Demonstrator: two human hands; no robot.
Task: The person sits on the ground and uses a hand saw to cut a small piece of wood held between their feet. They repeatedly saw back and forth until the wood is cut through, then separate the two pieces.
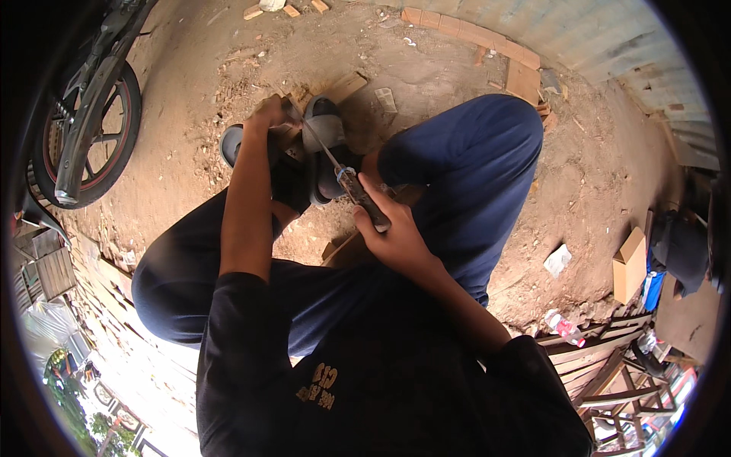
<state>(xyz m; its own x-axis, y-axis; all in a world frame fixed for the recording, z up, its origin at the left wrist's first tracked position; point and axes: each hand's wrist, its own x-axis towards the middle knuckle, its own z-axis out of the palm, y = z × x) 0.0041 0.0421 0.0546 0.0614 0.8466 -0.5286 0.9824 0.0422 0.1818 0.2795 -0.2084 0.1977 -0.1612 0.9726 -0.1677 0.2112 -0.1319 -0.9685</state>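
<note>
The tool (358,190) is out in front of the sitter, low between the knees — a dark handle, a long thin shaft slanting away toward the feet. The right hand (392,232) has its grip wrapped round that handle. The left hand (266,113) is curled near the tool's far end, fingers bent; I can't tell what that grip holds, if anything.

Just under the tool's shaft, as I see it, are the grey-strapped sandals (329,129), though whether metal meets strap is unclear. Blue trousers (472,167) flank the tool on both sides. A plank (346,86) lies on the dirt floor (190,91) just beyond the tool's tip, and bricks (461,29) line up farther past it. Well left of the tool stands a motorbike (85,126); well to its right, a brown box (630,266) and — nearer the sitter — a bottle (565,329).
</note>
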